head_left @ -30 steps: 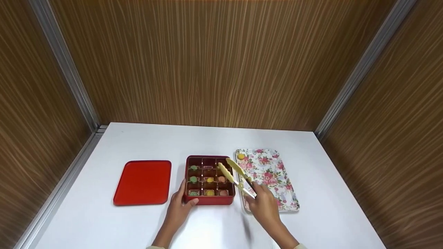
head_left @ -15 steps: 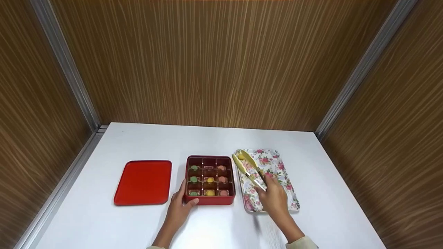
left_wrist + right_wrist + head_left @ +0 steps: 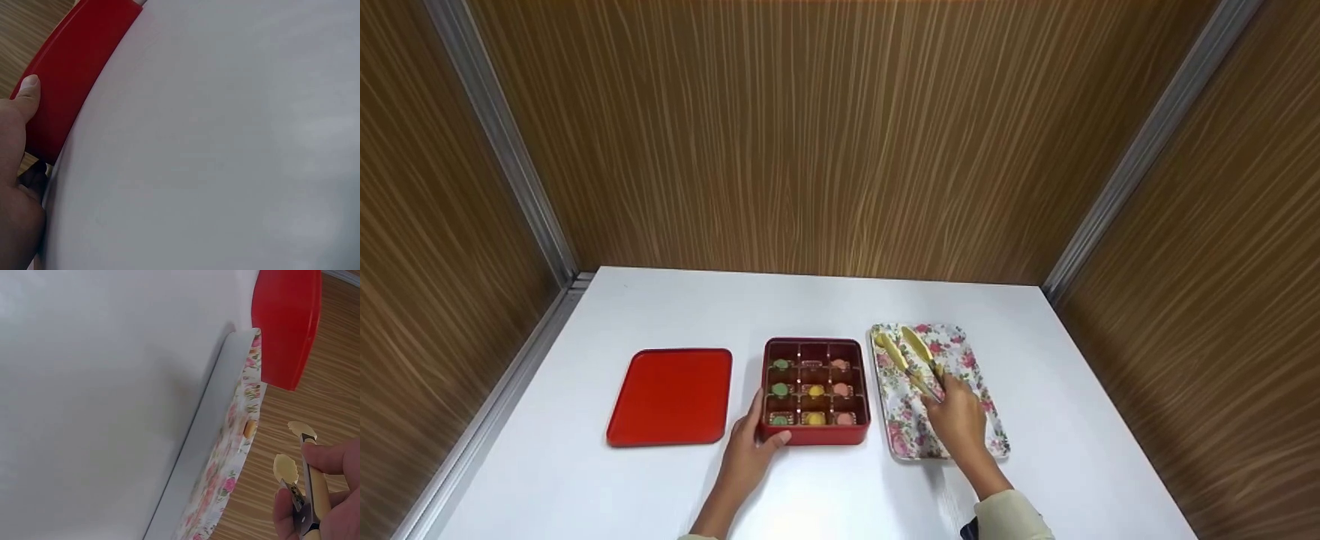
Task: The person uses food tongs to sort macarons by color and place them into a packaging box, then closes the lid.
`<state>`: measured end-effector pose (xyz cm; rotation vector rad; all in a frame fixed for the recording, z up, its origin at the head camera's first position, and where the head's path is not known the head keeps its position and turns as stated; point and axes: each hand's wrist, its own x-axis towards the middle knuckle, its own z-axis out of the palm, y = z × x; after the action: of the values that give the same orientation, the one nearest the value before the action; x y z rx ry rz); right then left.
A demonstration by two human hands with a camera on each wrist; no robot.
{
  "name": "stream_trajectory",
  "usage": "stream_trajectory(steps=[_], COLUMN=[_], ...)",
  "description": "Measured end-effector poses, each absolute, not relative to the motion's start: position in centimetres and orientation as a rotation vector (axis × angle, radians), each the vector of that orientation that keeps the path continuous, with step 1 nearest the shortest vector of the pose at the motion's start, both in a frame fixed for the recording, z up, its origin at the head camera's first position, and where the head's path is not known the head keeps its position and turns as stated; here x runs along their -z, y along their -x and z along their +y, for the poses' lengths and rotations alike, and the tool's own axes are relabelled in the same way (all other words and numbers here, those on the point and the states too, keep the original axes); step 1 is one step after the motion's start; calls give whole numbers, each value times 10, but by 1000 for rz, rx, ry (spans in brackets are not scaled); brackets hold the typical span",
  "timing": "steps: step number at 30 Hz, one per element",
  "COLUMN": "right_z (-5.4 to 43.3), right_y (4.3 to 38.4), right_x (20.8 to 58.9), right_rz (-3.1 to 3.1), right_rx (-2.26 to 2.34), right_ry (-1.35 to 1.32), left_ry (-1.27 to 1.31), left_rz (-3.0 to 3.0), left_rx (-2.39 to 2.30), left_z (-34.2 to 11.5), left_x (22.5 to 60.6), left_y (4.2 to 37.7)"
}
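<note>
head view has the left hand (image 3: 750,444) gripping the red compartment box (image 3: 825,435), presumably steadying it, while the right hand (image 3: 958,418) holds spread tongs (image 3: 919,346) above the floral tray (image 3: 967,379).

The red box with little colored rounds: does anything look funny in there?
One gap: the far middle compartment shows no round piece, while the other eight each hold one. A yellow piece lies apart on the flowered tray. Nothing looks spilled.

This is a booth (image 3: 1200,300): wood-grain panels (image 3: 840,135) stand at the back and both sides of a white table (image 3: 697,311), with grey metal posts (image 3: 504,142) at the corners. Whether it belongs to a lab or a workshop is unclear.
</note>
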<state>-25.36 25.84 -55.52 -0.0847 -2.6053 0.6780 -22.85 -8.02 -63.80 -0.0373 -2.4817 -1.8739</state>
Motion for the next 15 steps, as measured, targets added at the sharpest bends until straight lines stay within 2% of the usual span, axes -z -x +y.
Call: stream_trajectory(steps=[15], right_z=[248], right_y=[280], right_x=[562], right_rz=[-2677], right_rx=[-613], right_ry=[99], left_ry=[11], left_rz=[-2505], left_rx=[1864], left_z=[-82], left_x=[640], left_y=[230])
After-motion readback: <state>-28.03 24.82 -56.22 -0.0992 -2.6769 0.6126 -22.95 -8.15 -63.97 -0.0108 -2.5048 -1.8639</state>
